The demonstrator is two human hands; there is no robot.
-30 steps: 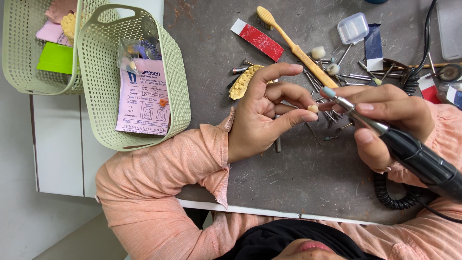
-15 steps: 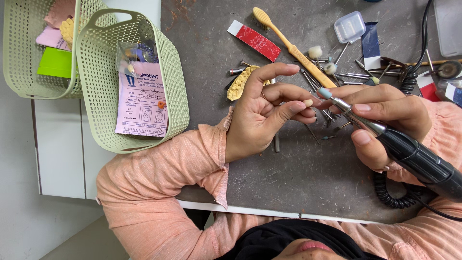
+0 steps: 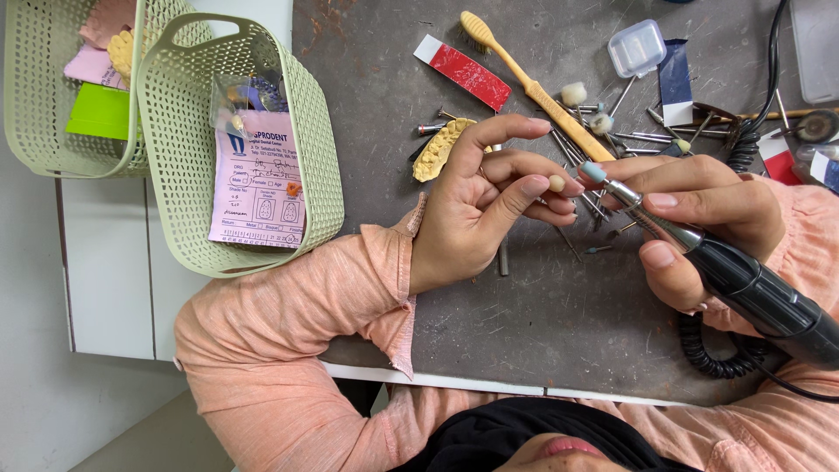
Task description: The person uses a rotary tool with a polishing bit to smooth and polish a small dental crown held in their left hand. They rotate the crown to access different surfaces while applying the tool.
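Two bare hands work over a dark grey scuffed worktop (image 3: pixel 542 323), and everything else is placed from the small cream tooth-shaped piece (image 3: pixel 557 183) pinched between them. The left hand (image 3: pixel 485 205) is half curled, palm up, with its thumb and middle fingertips closed on that piece while the index finger stretches out above it. Just to the right of the piece, the right hand (image 3: pixel 699 214) is wrapped closed around a black and silver rotary handpiece (image 3: pixel 725 271), whose pale blue rounded tip (image 3: pixel 594 171) sits just beside the piece, almost touching it. Above and to the right of the piece lies a yellow plastic toothbrush (image 3: pixel 533 83), with a scatter of thin metal burs (image 3: pixel 629 131) around its handle. A yellow dental cast (image 3: pixel 440 149) lies left of the piece, partly behind the left hand's index finger. Far to the left stands a pale green perforated plastic basket (image 3: pixel 323 149) holding a pink printed form (image 3: pixel 258 188). A black coiled cable (image 3: pixel 708 350) lies below the right hand.
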